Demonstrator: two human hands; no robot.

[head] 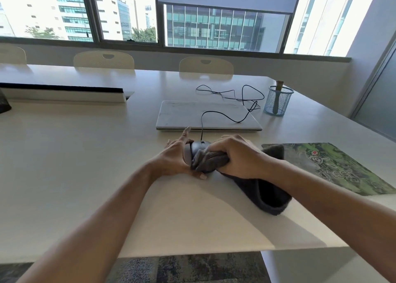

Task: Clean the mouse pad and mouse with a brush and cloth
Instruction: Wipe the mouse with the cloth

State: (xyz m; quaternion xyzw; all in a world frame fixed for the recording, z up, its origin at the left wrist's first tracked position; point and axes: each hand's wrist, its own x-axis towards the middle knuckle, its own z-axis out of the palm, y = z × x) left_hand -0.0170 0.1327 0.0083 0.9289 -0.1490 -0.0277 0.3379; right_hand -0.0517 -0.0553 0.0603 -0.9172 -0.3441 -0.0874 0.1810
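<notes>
A dark wired mouse (pixel 198 147) sits on the white table (pixel 85 164) in front of me. My left hand (pixel 174 156) holds it by its left side, thumb under the near end, one finger pointing up. My right hand (pixel 233 154) grips a bunched dark grey cloth (pixel 265 195) and presses it on the mouse's top; the rest of the cloth trails to the right on the table. The green patterned mouse pad (pixel 342 167) lies to the right, partly under the cloth. A brush (pixel 278 96) stands in a blue mesh cup (pixel 278 101) at the back right.
A closed white laptop (pixel 207 116) lies just behind the mouse, with the mouse's black cable (pixel 233 96) looped over it. Chairs (pixel 104 59) line the table's far side below the windows. The table's near edge runs below my forearms.
</notes>
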